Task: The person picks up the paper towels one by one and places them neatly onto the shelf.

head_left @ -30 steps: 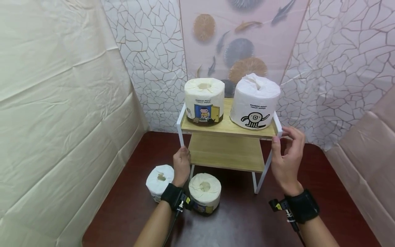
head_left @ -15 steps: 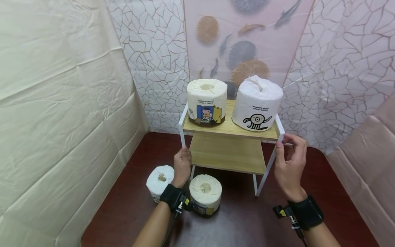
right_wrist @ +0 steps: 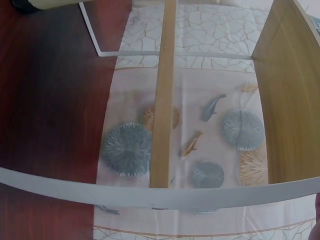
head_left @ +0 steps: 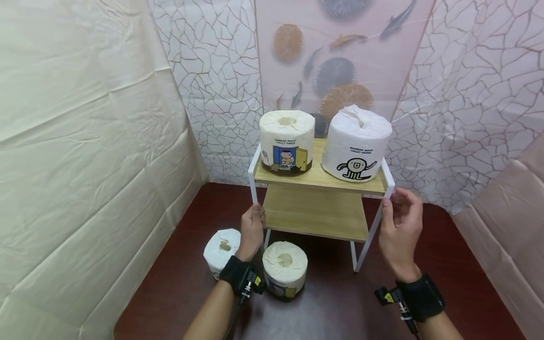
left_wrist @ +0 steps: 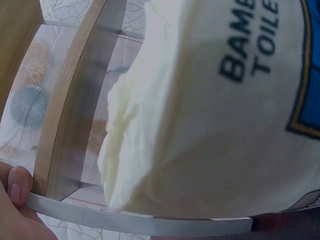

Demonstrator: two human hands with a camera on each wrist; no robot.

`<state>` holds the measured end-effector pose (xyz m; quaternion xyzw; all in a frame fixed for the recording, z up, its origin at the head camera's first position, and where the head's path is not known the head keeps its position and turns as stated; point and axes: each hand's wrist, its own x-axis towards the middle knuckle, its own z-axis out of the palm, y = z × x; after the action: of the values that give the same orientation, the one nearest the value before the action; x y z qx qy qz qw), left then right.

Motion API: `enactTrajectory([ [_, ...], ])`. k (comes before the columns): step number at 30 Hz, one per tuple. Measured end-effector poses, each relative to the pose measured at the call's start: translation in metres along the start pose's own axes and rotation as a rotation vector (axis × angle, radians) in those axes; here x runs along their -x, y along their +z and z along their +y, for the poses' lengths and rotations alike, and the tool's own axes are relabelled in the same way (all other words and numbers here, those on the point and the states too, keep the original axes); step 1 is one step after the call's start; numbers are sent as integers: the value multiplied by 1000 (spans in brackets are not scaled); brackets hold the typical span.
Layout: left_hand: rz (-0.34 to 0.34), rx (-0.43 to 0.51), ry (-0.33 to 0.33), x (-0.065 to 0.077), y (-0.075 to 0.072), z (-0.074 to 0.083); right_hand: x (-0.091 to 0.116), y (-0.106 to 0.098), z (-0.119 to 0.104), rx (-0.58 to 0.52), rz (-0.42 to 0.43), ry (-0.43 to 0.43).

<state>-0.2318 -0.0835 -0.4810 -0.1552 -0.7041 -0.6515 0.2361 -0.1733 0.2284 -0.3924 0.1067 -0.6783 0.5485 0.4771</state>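
A two-tier shelf with wooden boards [head_left: 314, 208] and a white metal frame [head_left: 373, 230] stands on the table. My left hand [head_left: 251, 229] grips its left front leg below the top board; the left wrist view shows the thumb [left_wrist: 20, 185] against the white bar. At the right, my right hand [head_left: 401, 231] pinches the other front leg just under the top corner. On the top board are a cream toilet roll [head_left: 287, 141] and a white toilet roll [head_left: 357, 144], side by side. In the right wrist view only a sliver of fingers [right_wrist: 316, 230] shows.
A second cream roll [head_left: 284, 269] stands on the dark red table [head_left: 327, 302] before the shelf's left leg. Another white roll [head_left: 220, 252] is left of my left forearm, partly hidden. Fabric walls [head_left: 127, 141] enclose the table at the back and sides.
My right hand has slipped slightly down the shelf's right leg from the top corner. My left hand keeps its grip. The head view has shifted a little; shelf and rolls look unmoved.
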Motion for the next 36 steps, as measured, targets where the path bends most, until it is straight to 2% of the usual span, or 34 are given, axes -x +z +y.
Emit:
enactTrajectory([
  [7,19,-33,-1,1,2,2,8,-1,3,-13,-27,81],
  [18,60,-66,-9,0,3,3,17,4,6,-49,-68,164],
  [36,51,-37,-27,1,3,0,23,5,11,-15,-89,167],
])
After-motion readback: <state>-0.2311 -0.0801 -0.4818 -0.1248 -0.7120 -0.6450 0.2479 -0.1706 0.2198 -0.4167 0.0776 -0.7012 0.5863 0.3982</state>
